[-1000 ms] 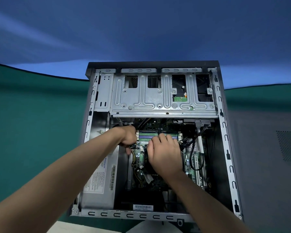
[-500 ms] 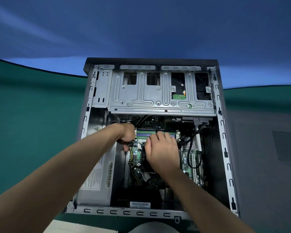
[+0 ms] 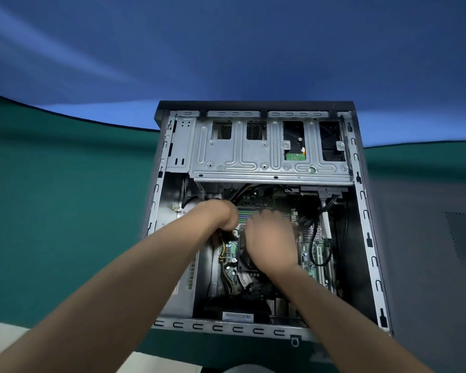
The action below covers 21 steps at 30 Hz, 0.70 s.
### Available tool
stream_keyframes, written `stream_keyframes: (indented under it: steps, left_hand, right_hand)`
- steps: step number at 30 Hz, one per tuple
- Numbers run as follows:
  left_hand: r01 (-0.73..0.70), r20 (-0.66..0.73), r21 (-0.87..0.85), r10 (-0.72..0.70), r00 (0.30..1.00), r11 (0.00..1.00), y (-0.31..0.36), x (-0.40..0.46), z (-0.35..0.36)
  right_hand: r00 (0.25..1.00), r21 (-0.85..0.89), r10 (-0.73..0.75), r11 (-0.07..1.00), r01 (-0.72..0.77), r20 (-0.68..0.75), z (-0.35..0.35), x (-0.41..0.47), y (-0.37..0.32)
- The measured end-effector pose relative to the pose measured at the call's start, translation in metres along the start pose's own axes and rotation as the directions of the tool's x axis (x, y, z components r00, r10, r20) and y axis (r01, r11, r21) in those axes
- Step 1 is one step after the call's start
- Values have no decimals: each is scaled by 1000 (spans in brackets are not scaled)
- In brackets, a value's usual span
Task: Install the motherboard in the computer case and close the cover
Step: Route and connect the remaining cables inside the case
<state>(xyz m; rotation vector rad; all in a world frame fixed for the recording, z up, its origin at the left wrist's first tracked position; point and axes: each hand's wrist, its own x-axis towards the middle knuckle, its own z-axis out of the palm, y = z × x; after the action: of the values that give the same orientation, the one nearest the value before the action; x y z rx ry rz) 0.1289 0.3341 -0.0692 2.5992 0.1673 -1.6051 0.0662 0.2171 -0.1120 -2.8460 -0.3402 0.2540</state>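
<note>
The open computer case (image 3: 364, 211) lies on its side on the green table. The green motherboard (image 3: 312, 254) sits on its floor, below the metal drive cage (image 3: 253, 162). My left hand (image 3: 221, 216) is curled at the board's upper left corner and grips dark cables (image 3: 228, 196) there; its fingertips are hidden. My right hand (image 3: 271, 240) rests over the black cooler (image 3: 244, 262) in the middle of the board, fingers reaching toward the memory slots (image 3: 244, 212). The image of both hands is slightly blurred.
A grey power supply (image 3: 184, 281) fills the case's left side under my left forearm. Yellow and black wires (image 3: 223, 255) run along the board's left edge, and a black cable loop (image 3: 314, 249) hangs at its right. A grey side cover (image 3: 428, 238) lies to the right of the case.
Both hands stay at about the same spots inside the case. My view has shifted a little, so the case sits further right in the frame.
</note>
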Motion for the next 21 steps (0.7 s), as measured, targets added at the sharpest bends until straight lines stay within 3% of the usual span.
stream_keyframes:
  steps: [4,7,9,11,17,21]
  left_hand:
    - [10,-332,172,49,942,985,3,-22,14]
    - [-5,-585,250,155,796,968,3,-34,30]
    - [-33,-680,255,203,705,966,4,-44,39]
    - [-102,-712,219,230,663,970,5,-48,49]
    - [-250,-727,-25,154,669,968,6,-55,84]
    - [-329,-724,-162,114,680,930,5,-54,93]
  right_hand:
    - [998,3,-1,1000,1,58,-2,3,1]
    - [992,10,-4,1000,2,126,-10,5,2]
    - [984,76,7,997,-21,175,-17,4,3]
    - [976,209,54,973,-99,209,-27,-1,3]
    - [965,440,171,864,-245,201,-65,-28,7]
    - [945,644,208,693,-325,252,-96,-60,26]
